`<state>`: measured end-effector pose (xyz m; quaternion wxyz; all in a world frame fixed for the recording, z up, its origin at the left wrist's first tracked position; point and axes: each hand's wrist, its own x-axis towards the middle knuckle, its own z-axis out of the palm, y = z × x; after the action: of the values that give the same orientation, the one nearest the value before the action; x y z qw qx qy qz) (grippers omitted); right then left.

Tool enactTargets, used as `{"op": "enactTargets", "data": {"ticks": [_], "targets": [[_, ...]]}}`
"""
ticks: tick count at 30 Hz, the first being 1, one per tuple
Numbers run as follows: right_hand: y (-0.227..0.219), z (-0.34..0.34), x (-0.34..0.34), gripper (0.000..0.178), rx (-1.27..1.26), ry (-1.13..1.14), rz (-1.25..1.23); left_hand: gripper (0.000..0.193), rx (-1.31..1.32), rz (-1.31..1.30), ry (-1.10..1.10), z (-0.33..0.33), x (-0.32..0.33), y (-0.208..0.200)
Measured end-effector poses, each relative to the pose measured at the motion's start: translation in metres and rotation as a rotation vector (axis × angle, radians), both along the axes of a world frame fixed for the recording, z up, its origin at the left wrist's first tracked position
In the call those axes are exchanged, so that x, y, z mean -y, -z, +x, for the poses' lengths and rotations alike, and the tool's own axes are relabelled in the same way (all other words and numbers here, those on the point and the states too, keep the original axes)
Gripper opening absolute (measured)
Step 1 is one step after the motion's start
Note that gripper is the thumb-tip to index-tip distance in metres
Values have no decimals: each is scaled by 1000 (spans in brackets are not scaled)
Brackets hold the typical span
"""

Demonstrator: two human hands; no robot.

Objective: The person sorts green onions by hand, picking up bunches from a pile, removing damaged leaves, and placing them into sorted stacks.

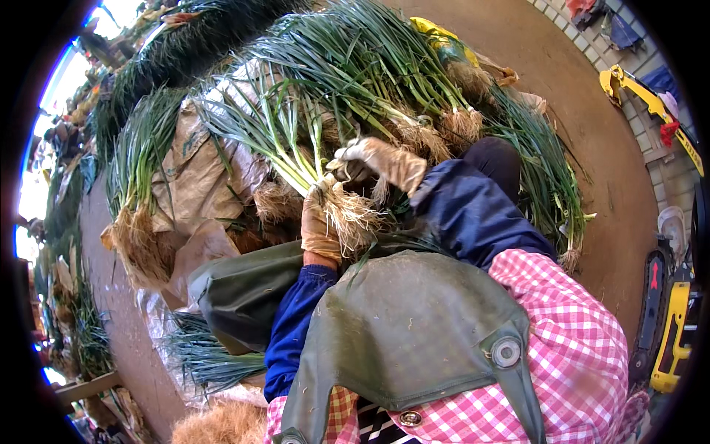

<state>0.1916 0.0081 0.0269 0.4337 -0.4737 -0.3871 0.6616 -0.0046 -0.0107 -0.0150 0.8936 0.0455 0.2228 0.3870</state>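
My left hand (322, 220), in a tan work glove, grips a small bunch of green onions (294, 169) near the base. Its pale roots (350, 216) hang over toward my lap, and the leaves fan out to the upper left. My right hand (379, 161), in a soiled light glove, is just right of the white stalks with its fingers curled. Whatever lies between those fingertips is too small to make out. Right behind the hands spreads a large heap of green onions (355, 63), roots facing me.
At the left, another bunch of green onions (142, 174) leans on brown sacking (191, 166). More green onions (543, 163) lie right of my knee, and others (207, 349) at lower left. Yellow-framed equipment (669, 344) stands at the right edge. A dark green apron (414, 325) covers my lap.
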Motion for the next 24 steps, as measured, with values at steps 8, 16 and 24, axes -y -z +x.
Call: {"op": "enactTargets", "data": {"ticks": [8, 16, 24], "targets": [[25, -66, -18, 29, -706, 9, -214, 28, 107, 52, 2, -6, 11, -21], [35, -58, -15, 15, -39, 250, 104, 27, 217, 91, 60, -4, 5, -6], [-33, -42, 38, 31, 188, 6, 48, 29, 246, -41, -9, 5, 14, -42]]}}
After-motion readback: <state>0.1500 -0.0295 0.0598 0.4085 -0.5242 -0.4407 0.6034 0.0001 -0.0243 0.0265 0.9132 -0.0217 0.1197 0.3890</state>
